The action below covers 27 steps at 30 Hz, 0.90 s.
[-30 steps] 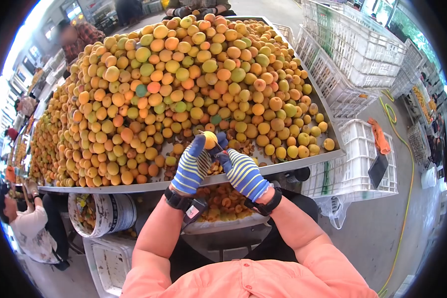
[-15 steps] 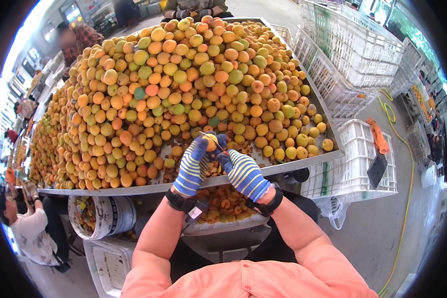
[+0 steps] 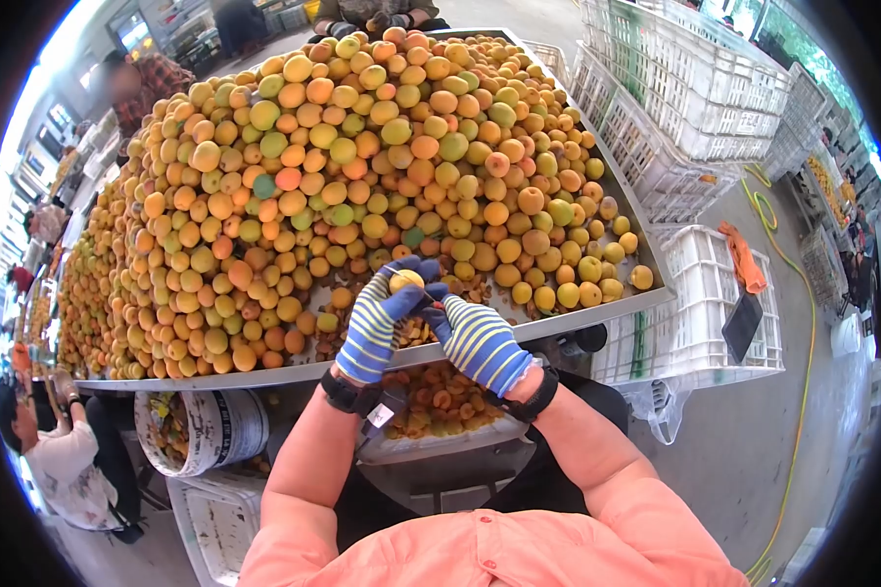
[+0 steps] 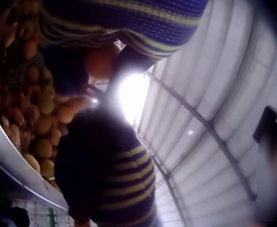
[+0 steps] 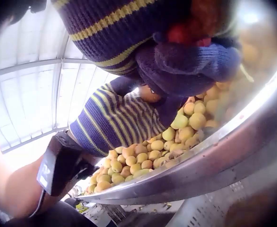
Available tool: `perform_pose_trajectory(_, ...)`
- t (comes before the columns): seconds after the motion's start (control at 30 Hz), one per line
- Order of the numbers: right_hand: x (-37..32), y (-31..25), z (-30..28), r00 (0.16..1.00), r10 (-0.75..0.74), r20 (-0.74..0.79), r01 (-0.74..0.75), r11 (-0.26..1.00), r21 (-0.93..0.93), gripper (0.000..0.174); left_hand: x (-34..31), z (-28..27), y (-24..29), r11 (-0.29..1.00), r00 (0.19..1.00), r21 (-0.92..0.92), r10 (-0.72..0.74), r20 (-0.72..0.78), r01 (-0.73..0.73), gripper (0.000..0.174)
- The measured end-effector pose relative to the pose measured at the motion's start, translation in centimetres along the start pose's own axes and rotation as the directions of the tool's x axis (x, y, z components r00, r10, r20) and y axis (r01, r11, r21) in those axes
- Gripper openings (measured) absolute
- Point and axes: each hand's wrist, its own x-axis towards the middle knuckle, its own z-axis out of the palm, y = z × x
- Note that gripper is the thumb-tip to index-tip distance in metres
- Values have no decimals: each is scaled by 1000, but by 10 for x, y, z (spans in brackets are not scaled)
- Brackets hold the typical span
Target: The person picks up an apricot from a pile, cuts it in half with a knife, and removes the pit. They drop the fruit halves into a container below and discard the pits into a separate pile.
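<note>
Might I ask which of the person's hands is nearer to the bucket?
The left: the left hand is up and right of the bucket; the right hand is farther right.

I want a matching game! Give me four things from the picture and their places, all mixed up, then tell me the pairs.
1. Round yellow-orange fruit
2. Round white plastic bucket
3. Limp bright-orange cloth-like piece
4. Long thin yellow-green hose

A. Draped over a white slatted plastic crate
B. Lying along the grey floor
C. In the person's striped-gloved left hand
D. Below the silver metal table's edge

Pairs: 1-C, 2-D, 3-A, 4-B
</note>
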Motion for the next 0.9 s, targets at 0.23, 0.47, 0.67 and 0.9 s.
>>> perform_pose_trajectory(0.23, 2, -6, 1, 999, 9, -42, -9, 1000, -12, 28, 4, 3, -10, 906, 980, -388, -195, -25, 170, 51)
perform_pose_trajectory(0.47, 2, 2, 19, 999, -18, -37, 21, 997, 75, 23, 0, 4, -8, 990, 979, 140, 1, -202, 28, 27)
perform_pose_trajectory(0.67, 4, 0, 27, 926, 204, 319, -372, 647, 666, 26, 0, -3, -9, 1000, 990, 29, 8, -139, -4, 34)
perform_pose_trajectory(0.9, 6, 3, 12, 978, 49, 205, -136, 890, 436, 33, 0, -11, -5, 911, 997, -411, -50, -51, 25, 35)
